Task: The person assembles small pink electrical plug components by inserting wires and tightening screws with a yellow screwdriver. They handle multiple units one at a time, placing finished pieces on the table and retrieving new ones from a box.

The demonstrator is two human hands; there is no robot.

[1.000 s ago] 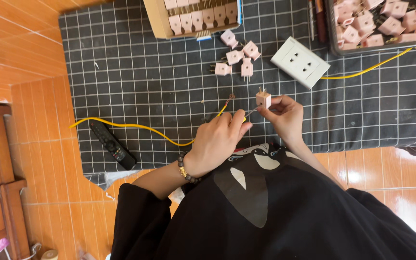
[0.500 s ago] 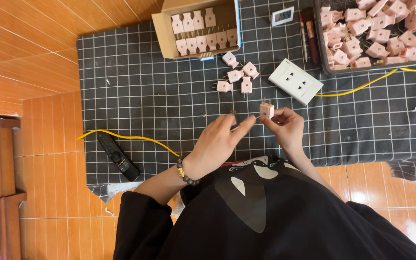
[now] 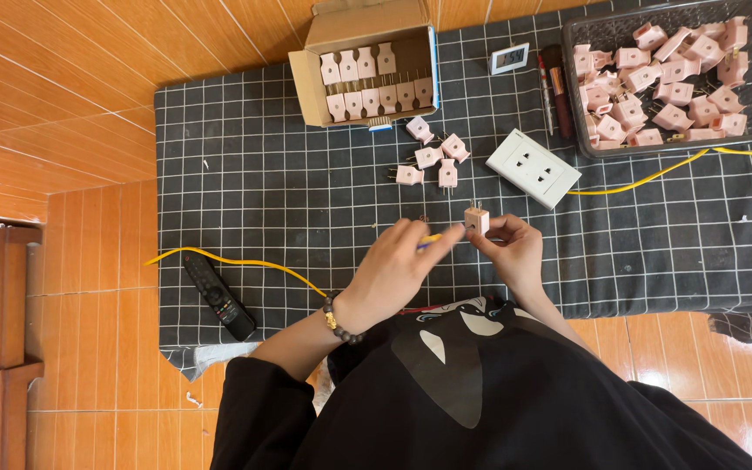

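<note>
My right hand pinches a small pink plug upright between thumb and fingers, just above the dark grid-patterned mat. My left hand, with a bead bracelet on the wrist, holds a thin yellow-handled tool whose tip points at the side of the plug. Both hands are close together in front of my body. Several loose pink plugs lie on the mat just beyond them.
An open cardboard box with rows of pink plugs stands at the back. Right of it are a small digital timer, a white socket block on a yellow cable, and a black basket of plugs. A black remote lies left.
The view has tilted so more of the far side of the mat shows. My hands stay together on the plug, and the left hand has brought the tool closer to it.
</note>
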